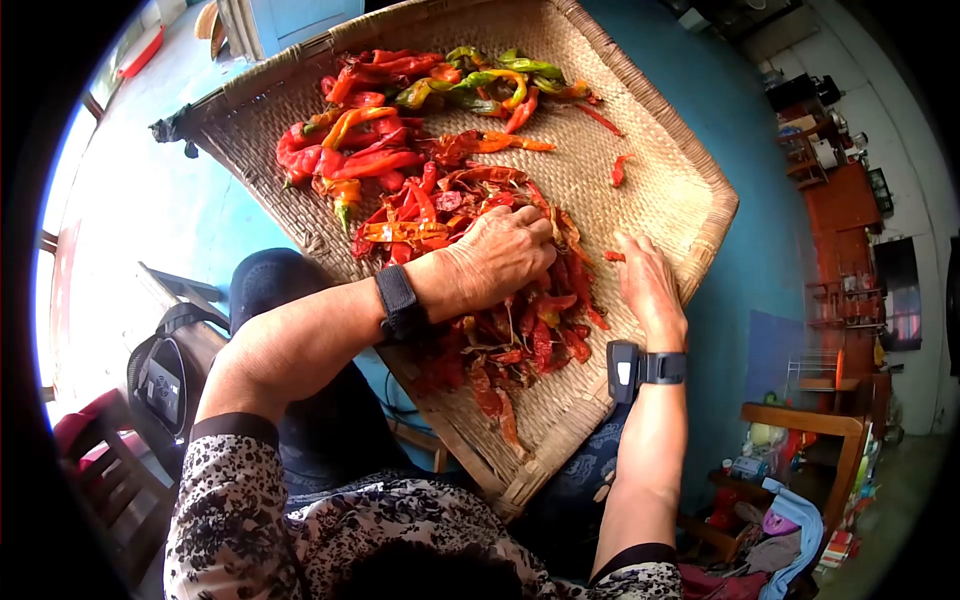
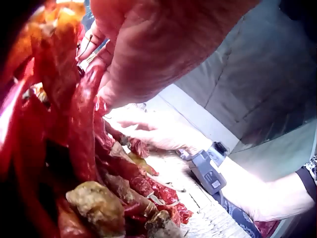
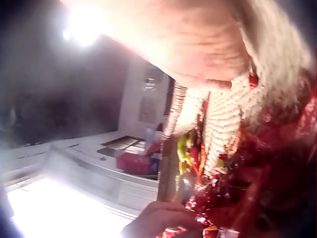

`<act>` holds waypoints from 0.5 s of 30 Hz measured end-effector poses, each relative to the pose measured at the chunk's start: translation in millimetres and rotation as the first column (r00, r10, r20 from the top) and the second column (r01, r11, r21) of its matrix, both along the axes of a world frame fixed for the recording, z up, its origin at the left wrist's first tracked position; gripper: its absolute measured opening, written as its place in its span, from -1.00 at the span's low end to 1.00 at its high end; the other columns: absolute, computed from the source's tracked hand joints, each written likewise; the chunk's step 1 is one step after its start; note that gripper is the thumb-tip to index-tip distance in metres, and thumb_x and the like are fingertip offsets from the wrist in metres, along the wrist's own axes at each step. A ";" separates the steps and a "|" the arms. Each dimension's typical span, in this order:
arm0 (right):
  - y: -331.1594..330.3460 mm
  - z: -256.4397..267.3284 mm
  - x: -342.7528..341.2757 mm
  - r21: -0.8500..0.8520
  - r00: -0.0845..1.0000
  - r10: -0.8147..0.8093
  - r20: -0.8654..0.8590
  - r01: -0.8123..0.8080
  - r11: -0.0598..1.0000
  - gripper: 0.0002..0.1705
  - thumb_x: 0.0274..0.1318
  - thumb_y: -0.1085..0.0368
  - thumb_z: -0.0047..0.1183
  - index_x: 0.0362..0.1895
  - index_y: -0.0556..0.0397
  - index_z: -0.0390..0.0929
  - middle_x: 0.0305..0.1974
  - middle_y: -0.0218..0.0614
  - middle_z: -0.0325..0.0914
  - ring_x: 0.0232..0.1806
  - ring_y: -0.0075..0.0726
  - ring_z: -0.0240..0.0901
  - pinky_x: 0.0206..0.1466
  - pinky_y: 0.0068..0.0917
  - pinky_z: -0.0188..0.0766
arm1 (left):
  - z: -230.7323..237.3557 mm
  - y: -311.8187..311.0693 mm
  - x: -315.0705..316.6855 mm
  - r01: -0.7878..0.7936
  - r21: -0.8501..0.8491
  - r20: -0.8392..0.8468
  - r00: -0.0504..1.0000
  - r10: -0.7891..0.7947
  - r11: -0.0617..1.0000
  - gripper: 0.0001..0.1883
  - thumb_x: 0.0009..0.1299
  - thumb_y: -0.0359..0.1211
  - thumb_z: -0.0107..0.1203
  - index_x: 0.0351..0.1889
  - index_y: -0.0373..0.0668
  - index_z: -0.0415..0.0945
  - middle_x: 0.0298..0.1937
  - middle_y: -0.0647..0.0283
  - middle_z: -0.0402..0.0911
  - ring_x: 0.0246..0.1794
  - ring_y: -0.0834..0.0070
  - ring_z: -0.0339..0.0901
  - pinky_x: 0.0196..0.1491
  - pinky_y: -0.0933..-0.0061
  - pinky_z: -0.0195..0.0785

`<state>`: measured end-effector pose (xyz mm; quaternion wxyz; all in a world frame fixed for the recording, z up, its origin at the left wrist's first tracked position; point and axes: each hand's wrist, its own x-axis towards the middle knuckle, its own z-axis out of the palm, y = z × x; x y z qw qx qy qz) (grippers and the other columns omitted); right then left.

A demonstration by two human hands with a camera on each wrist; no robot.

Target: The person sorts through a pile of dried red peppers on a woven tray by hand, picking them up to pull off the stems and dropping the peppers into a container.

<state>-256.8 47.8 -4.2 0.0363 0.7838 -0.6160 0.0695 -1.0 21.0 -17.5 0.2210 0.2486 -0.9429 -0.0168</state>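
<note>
Red chili peppers [image 1: 400, 160], some wrinkled and dried, lie heaped on a woven tray [image 1: 660, 130] across the person's lap. The left hand [image 1: 490, 260] reaches into the middle of the heap, its fingers curled down among the dried chilies. In the left wrist view, its thumb and fingers close at the upper end of a glossy red chili [image 2: 85, 129]. At the tray's right side, the right hand [image 1: 650, 285] rests low with fingers loosely extended toward the heap. A small red chili piece [image 1: 613, 256] lies right by its fingertips.
Green and yellow peppers [image 1: 490, 85] lie at the tray's far end, and one red pepper [image 1: 620, 170] sits apart. A stool with a black bag [image 1: 165, 385] stands at left. A wooden chair [image 1: 800, 420] with cloths is at lower right.
</note>
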 end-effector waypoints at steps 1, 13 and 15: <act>-3.9 -5.2 -1.2 0.043 0.989 -0.017 -0.144 0.023 0.999 -0.71 0.09 0.49 -0.09 -0.08 0.19 0.52 -0.07 0.06 0.48 -0.10 0.14 0.47 -0.05 -0.09 0.42 | -1.7 -1.3 1.2 0.011 0.015 0.021 1.000 -0.012 1.000 -0.90 0.17 -0.36 0.10 -0.37 -0.08 0.48 -0.20 0.29 0.45 -0.10 0.36 0.40 -0.08 0.36 0.30; 41.0 31.6 -16.4 -0.475 0.867 -0.193 0.459 0.423 0.771 -0.88 0.11 0.49 0.03 -0.23 0.12 0.54 -0.30 -0.12 0.60 -0.41 -0.23 0.53 -0.36 -0.36 0.45 | -10.5 -2.6 -4.2 -0.039 0.046 0.117 0.993 0.034 0.998 -0.89 0.19 -0.29 0.13 -0.39 -0.09 0.56 -0.20 0.25 0.42 -0.08 0.34 0.41 -0.11 0.35 0.33; 54.4 41.5 -37.6 -0.395 0.796 -0.333 0.505 0.556 0.731 -0.88 0.13 0.46 0.02 -0.22 0.11 0.54 -0.32 -0.11 0.59 -0.45 -0.21 0.51 -0.41 -0.33 0.41 | -11.4 -3.6 -6.5 -0.041 0.018 0.131 0.991 0.038 0.999 -0.88 0.18 -0.28 0.14 -0.39 -0.09 0.57 -0.19 0.24 0.42 -0.07 0.34 0.42 -0.11 0.35 0.33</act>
